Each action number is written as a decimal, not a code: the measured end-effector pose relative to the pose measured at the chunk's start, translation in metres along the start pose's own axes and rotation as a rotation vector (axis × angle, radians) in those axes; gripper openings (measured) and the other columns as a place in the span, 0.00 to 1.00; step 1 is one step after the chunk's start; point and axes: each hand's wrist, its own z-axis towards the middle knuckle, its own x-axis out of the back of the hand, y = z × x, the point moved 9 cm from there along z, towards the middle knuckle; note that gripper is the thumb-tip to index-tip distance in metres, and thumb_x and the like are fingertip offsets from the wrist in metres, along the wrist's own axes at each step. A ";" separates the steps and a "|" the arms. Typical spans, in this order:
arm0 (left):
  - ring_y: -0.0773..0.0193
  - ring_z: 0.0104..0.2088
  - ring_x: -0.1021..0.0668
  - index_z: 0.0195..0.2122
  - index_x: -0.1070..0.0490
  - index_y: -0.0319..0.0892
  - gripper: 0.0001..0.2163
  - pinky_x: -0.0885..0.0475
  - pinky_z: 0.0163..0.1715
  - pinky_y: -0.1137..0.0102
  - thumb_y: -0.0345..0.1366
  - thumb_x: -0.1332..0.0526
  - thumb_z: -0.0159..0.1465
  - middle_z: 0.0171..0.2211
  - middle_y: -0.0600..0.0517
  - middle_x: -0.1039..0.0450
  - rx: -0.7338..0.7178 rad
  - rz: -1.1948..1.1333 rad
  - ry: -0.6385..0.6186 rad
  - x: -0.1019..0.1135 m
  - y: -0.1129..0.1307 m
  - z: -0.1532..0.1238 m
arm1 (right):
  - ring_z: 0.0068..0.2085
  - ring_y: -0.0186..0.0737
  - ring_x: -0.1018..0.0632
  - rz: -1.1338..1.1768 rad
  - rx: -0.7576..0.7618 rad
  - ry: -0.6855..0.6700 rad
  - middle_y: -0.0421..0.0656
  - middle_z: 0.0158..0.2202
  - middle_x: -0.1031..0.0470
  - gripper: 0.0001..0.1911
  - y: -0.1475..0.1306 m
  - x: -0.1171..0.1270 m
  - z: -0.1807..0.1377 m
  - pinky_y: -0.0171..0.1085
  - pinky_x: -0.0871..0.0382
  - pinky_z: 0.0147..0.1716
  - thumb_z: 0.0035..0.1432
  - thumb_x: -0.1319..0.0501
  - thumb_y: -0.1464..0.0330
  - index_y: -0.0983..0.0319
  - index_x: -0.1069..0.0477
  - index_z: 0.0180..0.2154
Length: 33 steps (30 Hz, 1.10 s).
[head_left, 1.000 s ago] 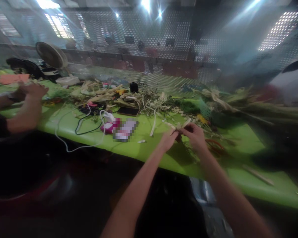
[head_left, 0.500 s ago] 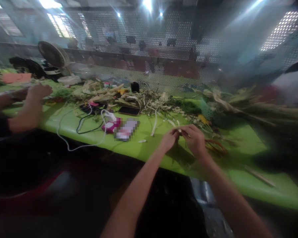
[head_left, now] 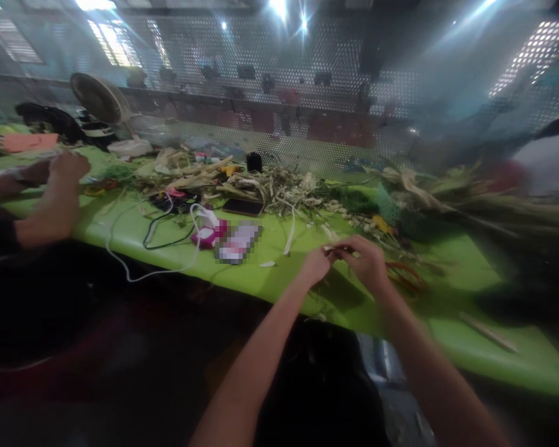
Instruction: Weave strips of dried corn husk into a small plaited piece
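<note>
My left hand [head_left: 318, 263] and my right hand [head_left: 364, 257] meet above the green table [head_left: 279, 279], fingers pinched together. Between the fingertips is a small pale piece of dried plant husk [head_left: 328, 249], mostly hidden by the fingers. Just beyond my hands, a pale strip [head_left: 328, 232] lies on the table. A longer strip of husk [head_left: 289, 231] rests farther left, with a small white scrap [head_left: 267, 264] below it. Scissors with orange handles [head_left: 407, 275] lie right of my right hand, partly covered by it.
Heaped dried husks [head_left: 289, 189] line the back. Left are a dark phone [head_left: 243, 207], a blurred-out phone-like object [head_left: 239, 242], a magenta-and-white plug block [head_left: 207, 234] with cables, and a fan [head_left: 100, 99]. Another person's hands [head_left: 68, 167] work far left. A thin stick [head_left: 488, 332] lies right.
My fingertips have shifted slightly, and the pale piece now points more to the left. The other person's hands have moved a little to the left.
</note>
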 end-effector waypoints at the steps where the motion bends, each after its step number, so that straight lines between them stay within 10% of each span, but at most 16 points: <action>1: 0.55 0.48 0.24 0.45 0.25 0.36 0.14 0.31 0.51 0.62 0.35 0.46 0.65 0.47 0.42 0.23 0.008 0.029 -0.003 0.000 -0.001 0.000 | 0.36 0.40 0.21 0.017 0.017 -0.028 0.42 0.35 0.21 0.07 -0.002 -0.002 0.000 0.38 0.27 0.37 0.60 0.37 0.68 0.55 0.21 0.40; 14: 0.55 0.42 0.24 0.40 0.25 0.37 0.13 0.31 0.47 0.62 0.36 0.48 0.63 0.41 0.44 0.23 -0.048 0.056 -0.034 0.000 0.014 -0.004 | 0.36 0.42 0.22 -0.006 -0.069 -0.028 0.43 0.35 0.22 0.07 0.010 0.000 0.003 0.39 0.29 0.37 0.60 0.38 0.65 0.57 0.21 0.37; 33: 0.66 0.37 0.25 0.41 0.28 0.37 0.16 0.31 0.41 0.70 0.43 0.49 0.68 0.37 0.47 0.23 -0.002 -0.361 -0.101 -0.008 0.018 0.010 | 0.25 0.32 0.28 0.627 -0.582 -0.055 0.36 0.24 0.28 0.17 0.072 -0.021 0.000 0.36 0.30 0.29 0.44 0.28 0.63 0.61 0.25 0.37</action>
